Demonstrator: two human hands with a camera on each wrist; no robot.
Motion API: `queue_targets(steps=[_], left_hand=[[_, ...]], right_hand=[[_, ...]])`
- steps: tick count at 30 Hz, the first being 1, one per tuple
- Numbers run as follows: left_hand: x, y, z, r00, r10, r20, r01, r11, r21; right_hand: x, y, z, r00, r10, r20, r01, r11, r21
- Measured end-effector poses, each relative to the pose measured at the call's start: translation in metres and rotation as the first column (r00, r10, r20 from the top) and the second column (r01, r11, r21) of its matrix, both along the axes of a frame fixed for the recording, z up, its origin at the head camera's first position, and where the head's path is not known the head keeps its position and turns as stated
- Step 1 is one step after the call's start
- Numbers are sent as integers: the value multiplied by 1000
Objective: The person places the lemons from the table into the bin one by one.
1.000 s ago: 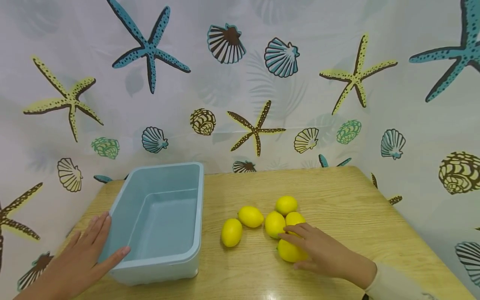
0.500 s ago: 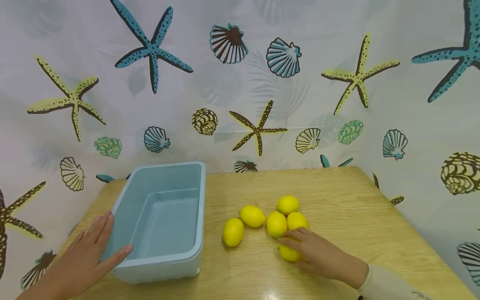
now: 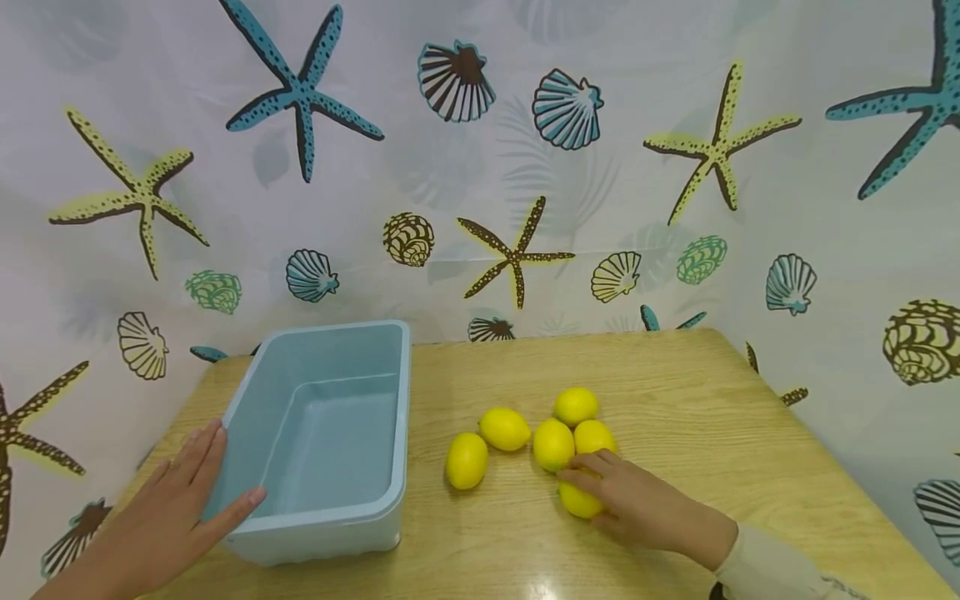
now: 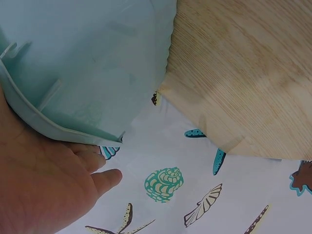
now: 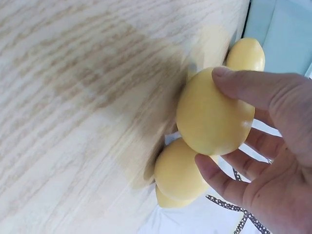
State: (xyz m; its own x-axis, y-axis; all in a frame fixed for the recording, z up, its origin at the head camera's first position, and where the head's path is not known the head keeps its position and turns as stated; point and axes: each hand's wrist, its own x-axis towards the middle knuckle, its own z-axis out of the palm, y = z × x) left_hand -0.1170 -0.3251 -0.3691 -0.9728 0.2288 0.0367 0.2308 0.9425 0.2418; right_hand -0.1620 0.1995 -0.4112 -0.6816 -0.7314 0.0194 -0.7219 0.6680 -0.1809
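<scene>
In the head view my left hand [image 3: 168,508] rests on the near left corner of a light blue plastic tub [image 3: 322,518], fingers straight along its left side and thumb over the front rim. The left wrist view shows the same palm [image 4: 44,180] against the tub's outer wall [image 4: 92,63]. My right hand [image 3: 648,512] holds the nearest yellow lemon [image 3: 579,500] of a cluster on the table. From the right wrist, the thumb lies on one side of this lemon [image 5: 214,117] and curled fingers on the other. Part of it is hidden under the hand in the head view.
Beyond the held lemon, three lemons sit close together, among them a front-left lemon [image 3: 553,446] and a back lemon [image 3: 576,406]. Two more lemons [image 3: 467,461] lie between them and the tub. Behind the wooden table [image 3: 660,383] hangs a seashell-and-starfish curtain [image 3: 450,167].
My right hand has edged slightly left, its fingers drawing closer round the near lemon. The left hand stays on the tub, and the other lemons keep their places.
</scene>
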Motion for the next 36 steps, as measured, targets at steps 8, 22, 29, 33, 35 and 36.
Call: queue_targets(steps=[8,22,29,33,35,36], left_hand=[[0,1,2,1000,5,-14,-5,1000,-6],[0,0,2,1000,9,13,-9,1000,8],[0,0,0,1000,7,9,-7,1000,13],[1,1,0,1000,9,0,-9,1000,13],[1,1,1,1000,9,-2,-9,1000,14],[1,1,1,1000,10,-4,-10,1000,13]], right_hand=[[-8,0,24,996,52,-75,-57,996,-71],[-26,-32,110,950,110,-292,-182,956,-229],[-26,-58,153,929,152,-338,-241,941,-240],[-28,-77,171,919,181,-351,-272,935,-229],[-31,-87,178,913,198,-356,-288,932,-219],[-33,-93,182,911,209,-356,-297,931,-213]])
